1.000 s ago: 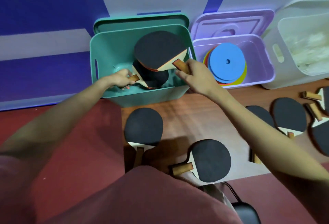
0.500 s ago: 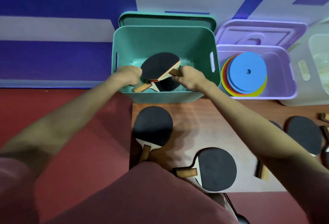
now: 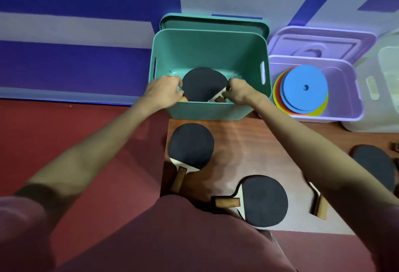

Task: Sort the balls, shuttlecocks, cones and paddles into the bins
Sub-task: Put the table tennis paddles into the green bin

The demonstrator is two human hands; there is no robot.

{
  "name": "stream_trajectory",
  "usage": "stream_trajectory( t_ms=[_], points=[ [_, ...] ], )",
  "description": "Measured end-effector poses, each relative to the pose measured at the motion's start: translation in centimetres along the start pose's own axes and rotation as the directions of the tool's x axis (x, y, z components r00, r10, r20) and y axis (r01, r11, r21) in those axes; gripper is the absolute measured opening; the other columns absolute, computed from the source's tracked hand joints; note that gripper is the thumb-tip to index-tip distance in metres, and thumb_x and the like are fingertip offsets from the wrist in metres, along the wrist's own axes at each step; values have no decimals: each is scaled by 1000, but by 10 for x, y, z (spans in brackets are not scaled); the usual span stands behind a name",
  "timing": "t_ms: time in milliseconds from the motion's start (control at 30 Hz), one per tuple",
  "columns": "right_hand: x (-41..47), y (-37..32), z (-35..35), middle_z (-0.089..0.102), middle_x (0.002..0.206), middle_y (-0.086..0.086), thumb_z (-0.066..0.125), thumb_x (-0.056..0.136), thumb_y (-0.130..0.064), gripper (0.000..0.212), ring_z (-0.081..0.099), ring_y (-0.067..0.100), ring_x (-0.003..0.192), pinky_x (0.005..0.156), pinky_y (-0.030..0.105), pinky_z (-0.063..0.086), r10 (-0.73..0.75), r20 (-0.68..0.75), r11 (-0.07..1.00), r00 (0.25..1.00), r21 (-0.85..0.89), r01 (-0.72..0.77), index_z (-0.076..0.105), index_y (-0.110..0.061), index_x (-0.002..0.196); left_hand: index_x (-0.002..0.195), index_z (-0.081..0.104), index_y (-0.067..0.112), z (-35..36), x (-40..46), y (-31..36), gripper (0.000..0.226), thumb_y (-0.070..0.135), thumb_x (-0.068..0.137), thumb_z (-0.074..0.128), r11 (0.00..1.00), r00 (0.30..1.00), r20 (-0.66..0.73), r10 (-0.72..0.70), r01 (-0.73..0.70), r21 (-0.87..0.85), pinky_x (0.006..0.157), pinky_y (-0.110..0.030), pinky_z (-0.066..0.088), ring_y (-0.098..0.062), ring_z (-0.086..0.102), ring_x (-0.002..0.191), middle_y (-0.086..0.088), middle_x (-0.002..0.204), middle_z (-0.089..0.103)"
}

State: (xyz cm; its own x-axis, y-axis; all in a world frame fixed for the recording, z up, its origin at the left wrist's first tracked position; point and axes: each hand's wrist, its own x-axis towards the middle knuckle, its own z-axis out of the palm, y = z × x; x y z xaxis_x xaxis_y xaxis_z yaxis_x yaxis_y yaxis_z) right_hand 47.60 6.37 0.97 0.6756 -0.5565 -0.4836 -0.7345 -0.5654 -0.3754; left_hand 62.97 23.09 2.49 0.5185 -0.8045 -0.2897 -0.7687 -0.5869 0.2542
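Both my hands reach into the green bin (image 3: 207, 40). My right hand (image 3: 238, 91) grips the wooden handle of a black paddle (image 3: 204, 82) that lies low inside the bin. My left hand (image 3: 165, 91) has its fingers curled over another paddle's handle at the bin's near left; that paddle is mostly hidden under the top one. On the wooden board (image 3: 248, 146) lie more black paddles: one near the bin (image 3: 191, 144), one in front of me (image 3: 263, 201), and others at the right (image 3: 375, 165), partly behind my right arm.
A purple bin (image 3: 345, 109) to the right holds a stack of flat cones (image 3: 304, 88), blue on top. A white bin (image 3: 384, 81) stands at the far right edge. Lids lean behind the bins against a blue and grey wall. Red floor lies to the left.
Both hands have lowered the two paddles deeper into the green bin. The upper paddle now lies nearly flat over the lower one. My view has moved closer to the bin.
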Motion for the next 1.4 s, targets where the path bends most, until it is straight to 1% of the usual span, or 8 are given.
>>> stream_trajectory(
  t_ms=[200,333,433,533,700,933,1233,1400],
  points=[
    [-56,-3,9,61,96,19,49,84,-16,26,56,35,91,81,40,43,-149,-532,937,833,193,291,56,3,100,115,59,11,11,-45,18,27,20,91,54,977,954,-295,-46,-18,-210,87,-39,46,-29,57,109,-7,113,64],
    [-120,14,49,58,85,6,49,83,-12,15,56,25,81,73,34,44,-97,-671,851,735,326,411,54,-5,96,103,61,5,39,-95,22,20,9,85,53,934,741,-669,-59,-195,-299,81,-36,44,-25,58,93,-9,98,63],
    [-150,45,92,60,85,10,54,82,-11,13,57,27,78,72,40,48,2,-568,865,823,413,284,53,-7,94,99,59,7,78,-128,22,17,10,83,54,927,774,-627,-88,-167,-336,77,-39,47,-25,58,84,-7,92,61],
    [-175,75,134,62,96,16,58,84,-8,19,60,33,91,82,42,48,148,-364,880,920,474,46,53,-2,101,110,53,9,124,-155,22,32,18,81,65,923,909,-326,-262,137,-360,80,-42,47,-32,57,98,-11,105,60],
    [-221,99,185,62,105,21,55,91,-18,19,58,38,99,71,35,40,327,-75,807,942,541,-237,47,-2,98,120,42,4,184,-190,30,63,34,76,76,816,848,60,-527,524,-244,88,-45,44,-41,51,114,-22,122,51],
    [-249,91,221,67,99,16,55,90,-22,25,63,30,96,73,30,44,420,197,644,886,623,-444,65,0,96,125,41,1,218,-199,36,55,25,84,69,780,799,89,-594,600,-179,98,-43,40,-40,47,121,-23,130,47],
    [-234,60,237,57,73,7,60,81,-15,10,52,19,59,52,29,50,474,531,86,702,766,-637,54,-15,72,123,44,4,209,-185,31,54,31,84,70,799,821,134,-554,570,-193,95,-42,44,-37,50,119,-20,128,52],
    [-212,56,240,54,77,1,61,81,-22,12,50,15,60,34,18,41,516,648,-162,560,716,-679,50,-21,78,87,60,12,199,-186,28,27,36,76,67,813,860,190,-474,510,-280,73,-34,52,-32,64,94,-12,101,67]
  ],
)
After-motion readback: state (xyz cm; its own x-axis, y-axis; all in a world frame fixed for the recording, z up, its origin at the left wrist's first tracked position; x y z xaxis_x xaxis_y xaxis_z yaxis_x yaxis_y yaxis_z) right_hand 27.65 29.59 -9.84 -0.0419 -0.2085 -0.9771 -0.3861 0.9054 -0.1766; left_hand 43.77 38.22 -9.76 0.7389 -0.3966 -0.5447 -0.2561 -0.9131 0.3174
